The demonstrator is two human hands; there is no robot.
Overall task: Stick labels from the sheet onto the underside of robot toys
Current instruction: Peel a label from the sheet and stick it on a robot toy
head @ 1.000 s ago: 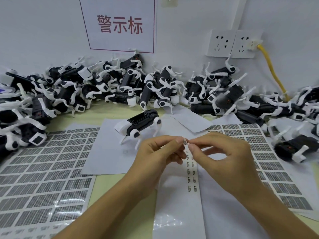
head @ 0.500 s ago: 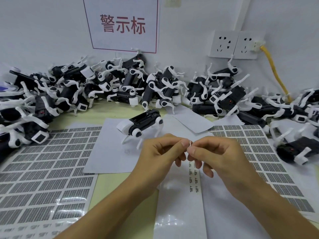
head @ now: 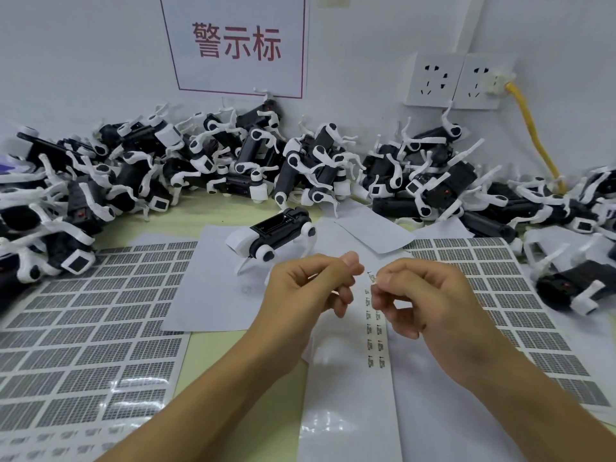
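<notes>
I see two bare forearms reaching in from the bottom edge, hands raised just above the counter (head: 213,348) at centre. The right hand (head: 430,295) has its thumb and forefinger pressed together on a small label (head: 372,278), the other fingers curled loosely beneath. The left hand (head: 310,288) sits just beside it, apart from the label, fingers curled with thumb tip against the forefinger; I cannot tell whether that grip holds anything. Directly below the hands lies a narrow label strip (head: 375,331) with two columns of small printed labels on a white backing sheet (head: 350,411). Large label sheets (head: 86,335) with grey grids lie on the left and right of the counter. One robot toy (head: 271,236), black with white legs, stands alone on white paper just beyond the left hand. A heap of robot toys (head: 300,168) runs along the wall behind. A sign (head: 236,45) with red characters and two wall sockets (head: 456,81) are above.
</notes>
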